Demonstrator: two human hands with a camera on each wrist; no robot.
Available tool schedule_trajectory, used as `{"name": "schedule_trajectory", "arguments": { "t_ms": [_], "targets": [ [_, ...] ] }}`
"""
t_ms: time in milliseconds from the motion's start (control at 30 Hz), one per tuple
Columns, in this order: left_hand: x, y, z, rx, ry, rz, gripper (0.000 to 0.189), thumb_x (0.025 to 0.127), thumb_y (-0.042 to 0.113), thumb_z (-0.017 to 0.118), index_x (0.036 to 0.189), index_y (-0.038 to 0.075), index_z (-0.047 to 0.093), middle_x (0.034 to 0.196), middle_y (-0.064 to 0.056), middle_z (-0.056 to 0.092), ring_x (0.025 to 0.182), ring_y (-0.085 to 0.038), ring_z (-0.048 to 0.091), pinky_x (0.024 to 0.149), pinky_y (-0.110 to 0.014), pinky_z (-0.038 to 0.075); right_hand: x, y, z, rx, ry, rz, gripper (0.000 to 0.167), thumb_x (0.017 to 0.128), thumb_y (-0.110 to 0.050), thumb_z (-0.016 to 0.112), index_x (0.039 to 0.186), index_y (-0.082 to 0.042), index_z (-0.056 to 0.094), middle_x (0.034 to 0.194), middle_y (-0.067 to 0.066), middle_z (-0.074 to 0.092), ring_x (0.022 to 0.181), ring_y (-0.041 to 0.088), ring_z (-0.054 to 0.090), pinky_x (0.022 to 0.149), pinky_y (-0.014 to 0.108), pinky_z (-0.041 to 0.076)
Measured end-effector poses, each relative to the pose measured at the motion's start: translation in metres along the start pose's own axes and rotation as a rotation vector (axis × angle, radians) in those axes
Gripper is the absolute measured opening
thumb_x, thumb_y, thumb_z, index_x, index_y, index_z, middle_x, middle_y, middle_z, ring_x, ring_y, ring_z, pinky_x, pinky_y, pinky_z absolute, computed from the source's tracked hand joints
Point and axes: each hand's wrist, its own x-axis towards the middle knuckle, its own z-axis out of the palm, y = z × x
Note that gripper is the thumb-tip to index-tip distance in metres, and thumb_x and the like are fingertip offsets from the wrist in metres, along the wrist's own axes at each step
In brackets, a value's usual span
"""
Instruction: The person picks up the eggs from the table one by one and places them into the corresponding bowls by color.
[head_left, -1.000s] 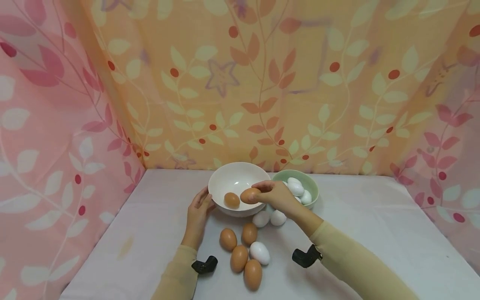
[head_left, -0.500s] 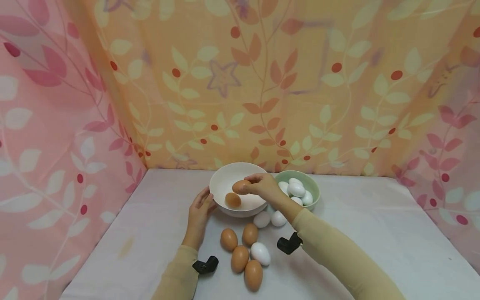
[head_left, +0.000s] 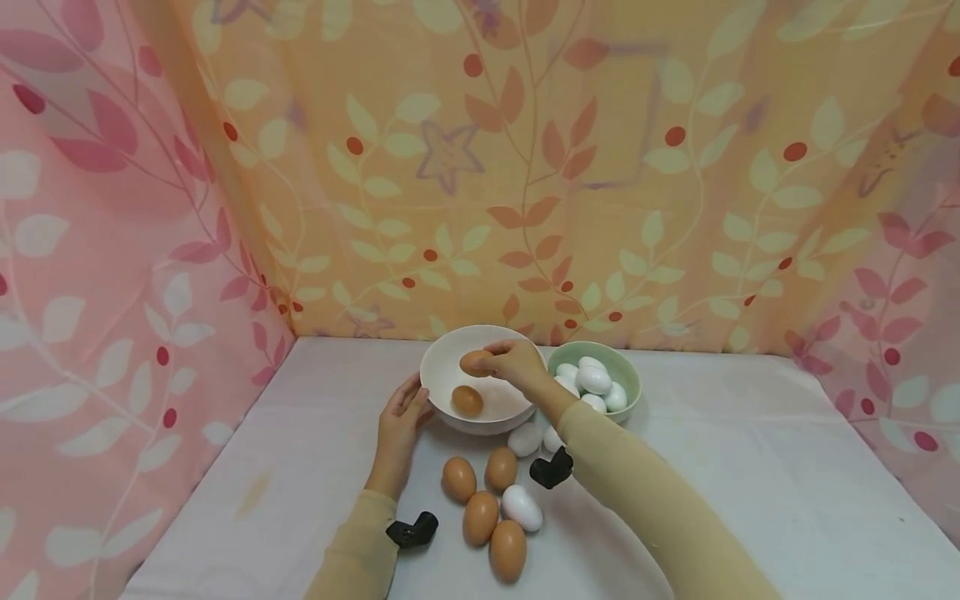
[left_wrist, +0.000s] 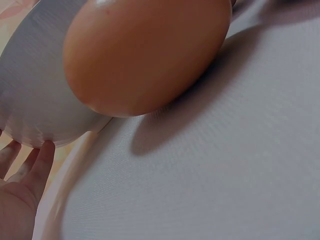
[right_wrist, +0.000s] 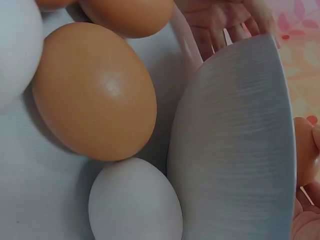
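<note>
My right hand (head_left: 517, 367) pinches a brown egg (head_left: 475, 362) over the white bowl (head_left: 442, 358). Below it, a second brown egg (head_left: 467, 402) lies on the bowl's floor. My left hand (head_left: 400, 425) rests against the bowl's left side, fairly straight fingertips touching the outer wall in the left wrist view. In front of the bowl, several brown eggs (head_left: 481, 518) and a white egg (head_left: 522, 508) lie on the table. More white eggs (head_left: 525, 439) sit by the bowl's front right, partly behind the right sleeve.
A green bowl (head_left: 626, 367) with several white eggs (head_left: 594, 380) stands right of the white bowl. White cloth covers the table (head_left: 300, 467). Patterned curtains (head_left: 480, 167) enclose the back and sides. Black wrist cameras (head_left: 551, 468) are strapped to both sleeves.
My right hand has moved left and slightly back with its brown egg, further over the white bowl. The left hand stays at the bowl's side.
</note>
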Motion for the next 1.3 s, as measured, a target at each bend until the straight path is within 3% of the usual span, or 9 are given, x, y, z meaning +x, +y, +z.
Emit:
{"name": "schedule_trajectory", "arguments": {
  "t_ms": [400, 667, 867, 1100, 1300],
  "targets": [
    [0.000, -0.001, 0.001, -0.007, 0.003, 0.001, 0.050, 0.101, 0.024, 0.060, 0.147, 0.010, 0.046, 0.151, -0.013, 0.049, 0.119, -0.010, 0.059, 0.093, -0.021, 0.054, 0.017, 0.015, 0.013, -0.089, 0.056, 0.005, 0.040, 0.085, -0.023, 0.078, 0.117, 0.000, 0.071, 0.117, 0.015, 0.072, 0.101, 0.024, 0.067, 0.090, 0.034, 0.058],
    [0.000, 0.000, 0.001, -0.002, -0.003, 0.016, 0.054, 0.099, 0.028, 0.062, 0.147, 0.011, 0.047, 0.152, -0.012, 0.049, 0.128, -0.020, 0.056, 0.096, -0.024, 0.054, 0.023, 0.020, 0.018, -0.198, 0.068, 0.038, 0.042, 0.083, -0.030, 0.080, 0.113, -0.002, 0.071, 0.112, 0.013, 0.072, 0.101, 0.023, 0.065, 0.092, 0.034, 0.056],
    [-0.001, -0.001, 0.002, 0.001, 0.008, 0.028, 0.049, 0.100, 0.025, 0.060, 0.146, 0.010, 0.049, 0.150, -0.013, 0.050, 0.126, -0.021, 0.057, 0.094, -0.024, 0.055, 0.026, 0.027, 0.020, -0.283, 0.074, 0.028, 0.042, 0.081, -0.030, 0.082, 0.109, 0.000, 0.073, 0.108, 0.013, 0.073, 0.099, 0.022, 0.064, 0.091, 0.032, 0.055],
    [-0.003, 0.000, 0.002, 0.011, 0.009, 0.012, 0.045, 0.101, 0.023, 0.058, 0.145, 0.014, 0.050, 0.149, -0.007, 0.052, 0.128, -0.021, 0.055, 0.095, -0.023, 0.055, 0.029, 0.032, 0.021, -0.298, 0.065, 0.054, 0.039, 0.079, -0.029, 0.084, 0.104, -0.001, 0.073, 0.100, 0.010, 0.072, 0.088, 0.017, 0.060, 0.079, 0.024, 0.053],
    [-0.003, 0.001, 0.001, 0.022, 0.006, 0.010, 0.046, 0.101, 0.024, 0.058, 0.145, 0.014, 0.049, 0.150, -0.007, 0.051, 0.132, -0.024, 0.053, 0.098, -0.026, 0.054, 0.029, 0.032, 0.022, -0.304, 0.062, 0.079, 0.044, 0.077, -0.033, 0.086, 0.103, -0.001, 0.072, 0.101, 0.009, 0.072, 0.094, 0.020, 0.060, 0.086, 0.030, 0.054]
  ]
}}
